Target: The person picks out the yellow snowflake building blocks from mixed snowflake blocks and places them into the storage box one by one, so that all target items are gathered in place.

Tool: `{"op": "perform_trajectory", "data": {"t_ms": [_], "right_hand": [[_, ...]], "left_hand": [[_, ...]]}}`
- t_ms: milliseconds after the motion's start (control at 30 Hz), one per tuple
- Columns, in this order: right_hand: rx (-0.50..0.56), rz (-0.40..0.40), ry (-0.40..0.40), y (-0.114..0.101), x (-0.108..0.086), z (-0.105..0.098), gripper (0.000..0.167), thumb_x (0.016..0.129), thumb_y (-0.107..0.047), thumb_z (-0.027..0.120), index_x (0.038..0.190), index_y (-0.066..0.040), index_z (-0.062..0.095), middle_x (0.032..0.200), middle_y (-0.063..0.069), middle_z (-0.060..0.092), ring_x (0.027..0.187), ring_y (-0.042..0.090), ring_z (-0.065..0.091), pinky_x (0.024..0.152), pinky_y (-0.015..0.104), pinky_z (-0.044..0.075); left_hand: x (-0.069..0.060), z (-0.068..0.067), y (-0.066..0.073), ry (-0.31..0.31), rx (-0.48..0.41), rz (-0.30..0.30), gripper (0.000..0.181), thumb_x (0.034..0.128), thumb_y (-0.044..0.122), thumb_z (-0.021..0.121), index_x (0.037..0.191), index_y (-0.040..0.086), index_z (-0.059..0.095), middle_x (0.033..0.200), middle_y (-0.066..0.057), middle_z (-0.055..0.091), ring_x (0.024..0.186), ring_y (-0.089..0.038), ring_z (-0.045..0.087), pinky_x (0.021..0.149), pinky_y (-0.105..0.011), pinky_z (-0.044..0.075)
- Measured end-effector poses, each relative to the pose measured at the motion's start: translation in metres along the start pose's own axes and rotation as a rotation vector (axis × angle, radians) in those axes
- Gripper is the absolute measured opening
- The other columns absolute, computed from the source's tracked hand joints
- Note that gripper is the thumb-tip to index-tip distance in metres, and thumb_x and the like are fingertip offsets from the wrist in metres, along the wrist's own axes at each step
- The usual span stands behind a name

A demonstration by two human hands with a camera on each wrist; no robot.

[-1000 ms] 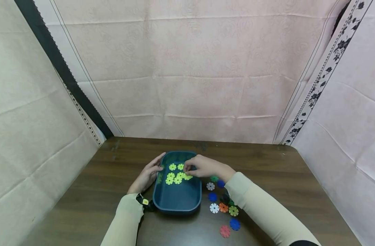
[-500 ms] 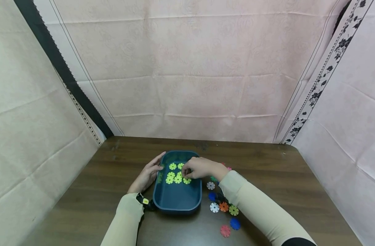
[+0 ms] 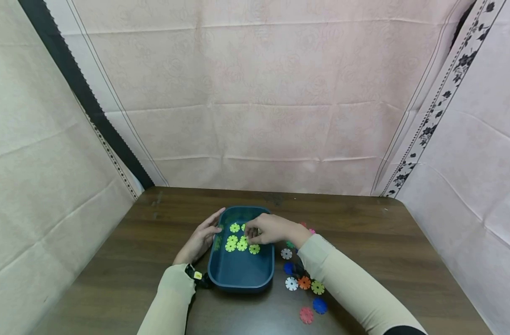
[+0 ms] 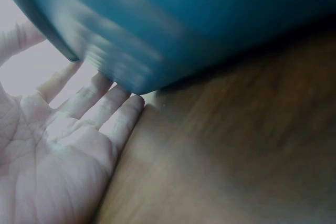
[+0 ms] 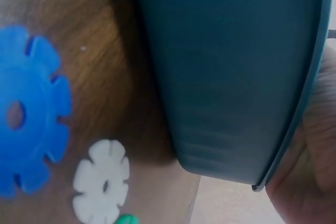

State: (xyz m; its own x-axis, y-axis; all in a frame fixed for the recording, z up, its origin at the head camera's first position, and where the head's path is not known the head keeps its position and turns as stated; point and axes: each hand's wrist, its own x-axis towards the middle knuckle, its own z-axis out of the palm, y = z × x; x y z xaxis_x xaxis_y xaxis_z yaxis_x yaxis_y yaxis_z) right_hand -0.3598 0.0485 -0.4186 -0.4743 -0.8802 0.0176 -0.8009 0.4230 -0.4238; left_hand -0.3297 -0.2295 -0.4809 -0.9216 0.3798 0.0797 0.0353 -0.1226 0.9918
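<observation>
In the head view, a dark teal plastic tray [image 3: 241, 275] stands on the table with several yellow-green notched plastic discs [image 3: 230, 246] inside. My left hand [image 3: 200, 239] holds the tray's left side, thumb at the rim; in the left wrist view its fingers [image 4: 116, 109] touch the outer wall. Over the tray's right rim reaches my right hand [image 3: 269, 229]. Its thumb and forefinger pinch at a yellow-green disc [image 3: 244, 239], partly hidden by the fingertips. One disc [image 3: 254, 249] lies just nearer than that hand. The right wrist view shows only part of the palm [image 5: 304, 177] beyond the tray wall.
Right of the tray lie loose notched discs: white [image 3: 291, 283], orange [image 3: 304, 282], blue [image 3: 319, 305], red [image 3: 306, 315] and green [image 3: 317, 287]. More sit partly under the right forearm [image 3: 342, 274]. Cloth walls [image 3: 271, 116] enclose the wooden table [image 3: 154, 260].
My right hand has shifted slightly left inside the tray. A yellow-green disc by its fingertips has slid toward the near side and lies free. My left hand stays put.
</observation>
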Motion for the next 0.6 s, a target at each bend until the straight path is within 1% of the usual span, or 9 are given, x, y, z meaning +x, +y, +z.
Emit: {"op": "perform_trajectory", "data": {"t_ms": [100, 167, 300, 433, 500, 600], "right_hand": [[0.011, -0.013, 0.031, 0.0011, 0.0012, 0.0010, 0.030, 0.095, -0.030, 0.070, 0.120, -0.012, 0.070, 0.105, -0.007, 0.071, 0.094, 0.004, 0.065, 0.082, 0.024, 0.053], [0.015, -0.023, 0.050, 0.0006, 0.0016, 0.0014, 0.034, 0.095, -0.032, 0.071, 0.121, -0.011, 0.069, 0.109, -0.002, 0.071, 0.097, 0.008, 0.066, 0.085, 0.027, 0.054], [0.034, -0.071, 0.090, -0.0012, 0.0022, 0.0007, 0.038, 0.093, -0.034, 0.072, 0.121, -0.009, 0.068, 0.113, 0.004, 0.071, 0.103, 0.017, 0.066, 0.089, 0.035, 0.054], [0.053, -0.112, 0.118, -0.0047, 0.0021, -0.0018, 0.040, 0.093, -0.034, 0.072, 0.121, -0.005, 0.067, 0.114, 0.008, 0.071, 0.105, 0.024, 0.067, 0.090, 0.042, 0.054], [0.063, -0.107, 0.123, -0.0071, 0.0014, -0.0034, 0.040, 0.093, -0.033, 0.073, 0.122, -0.006, 0.067, 0.115, 0.010, 0.070, 0.106, 0.026, 0.067, 0.091, 0.044, 0.054], [0.061, -0.091, 0.134, -0.0085, -0.0008, -0.0053, 0.038, 0.093, -0.033, 0.073, 0.122, -0.009, 0.067, 0.116, 0.010, 0.070, 0.107, 0.025, 0.067, 0.092, 0.042, 0.054]], "left_hand": [[-0.0005, 0.0002, 0.0005, 0.004, 0.000, -0.004, 0.061, 0.1012, 0.008, 0.050, 0.157, 0.026, 0.035, 0.159, -0.007, 0.032, 0.138, -0.037, 0.041, 0.101, -0.036, 0.046], [-0.0007, 0.0005, 0.0004, 0.001, 0.000, -0.006, 0.061, 0.1015, 0.008, 0.050, 0.158, 0.026, 0.035, 0.160, -0.006, 0.031, 0.138, -0.036, 0.041, 0.101, -0.036, 0.046], [-0.0008, 0.0007, 0.0005, -0.003, -0.004, 0.000, 0.061, 0.1016, 0.008, 0.050, 0.158, 0.026, 0.035, 0.160, -0.006, 0.030, 0.139, -0.037, 0.040, 0.102, -0.037, 0.046], [-0.0008, 0.0001, 0.0001, 0.001, -0.005, 0.002, 0.061, 0.1013, 0.008, 0.050, 0.158, 0.026, 0.035, 0.159, -0.008, 0.032, 0.138, -0.037, 0.041, 0.101, -0.036, 0.047], [-0.0008, -0.0004, -0.0001, 0.002, 0.000, 0.001, 0.061, 0.1014, 0.009, 0.050, 0.158, 0.025, 0.034, 0.159, -0.009, 0.033, 0.138, -0.037, 0.041, 0.101, -0.036, 0.047], [-0.0006, -0.0004, 0.0002, -0.002, 0.013, 0.003, 0.061, 0.1015, 0.009, 0.049, 0.159, 0.024, 0.033, 0.159, -0.010, 0.033, 0.138, -0.037, 0.041, 0.101, -0.036, 0.046]]}}
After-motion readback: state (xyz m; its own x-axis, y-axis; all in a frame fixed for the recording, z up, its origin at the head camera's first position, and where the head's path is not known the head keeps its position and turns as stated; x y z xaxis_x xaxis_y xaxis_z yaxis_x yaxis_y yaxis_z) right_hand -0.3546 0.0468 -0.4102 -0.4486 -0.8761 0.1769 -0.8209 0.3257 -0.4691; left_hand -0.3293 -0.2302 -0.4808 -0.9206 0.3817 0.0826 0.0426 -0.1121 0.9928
